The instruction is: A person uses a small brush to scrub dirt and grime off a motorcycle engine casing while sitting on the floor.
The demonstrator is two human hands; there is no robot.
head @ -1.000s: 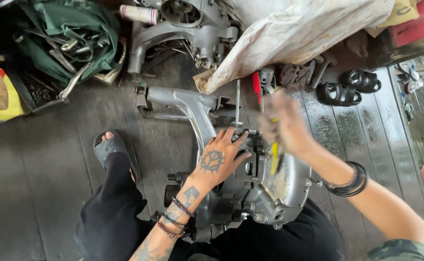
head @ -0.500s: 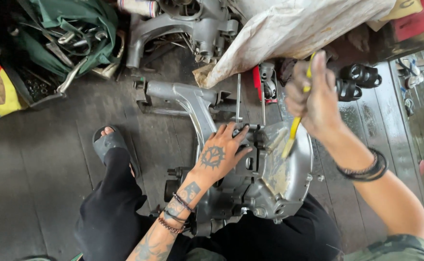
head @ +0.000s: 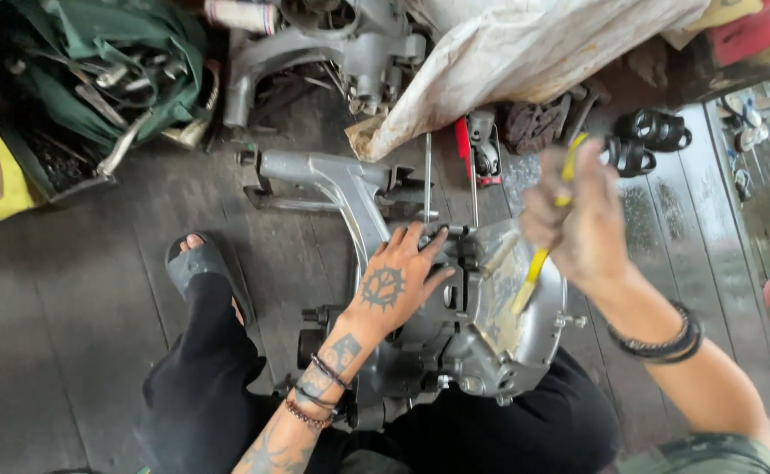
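A grey metal engine casing (head: 490, 347) lies on the floor between my legs, with a long arm (head: 341, 189) reaching up and left. My left hand (head: 394, 285) rests flat on top of the casing, fingers spread, holding it steady. My right hand (head: 578, 219), blurred by motion, is closed around a yellow-handled tool (head: 532, 268). The tool's lower end points down at the casing's round cover. Two thin metal studs (head: 427, 175) stand up from the casing just above my left fingers.
A dirty white sack (head: 534, 53) and a second engine casing (head: 332, 44) lie at the top. A green bag of tools (head: 113, 70) sits top left. Black rubber parts (head: 644, 140) and a red-handled tool (head: 466, 149) lie right of centre. My sandalled foot (head: 196, 263) is left.
My right hand swung up and away from the casing with the yellow tool, then came back down toward the cover. My left hand stayed on the casing.
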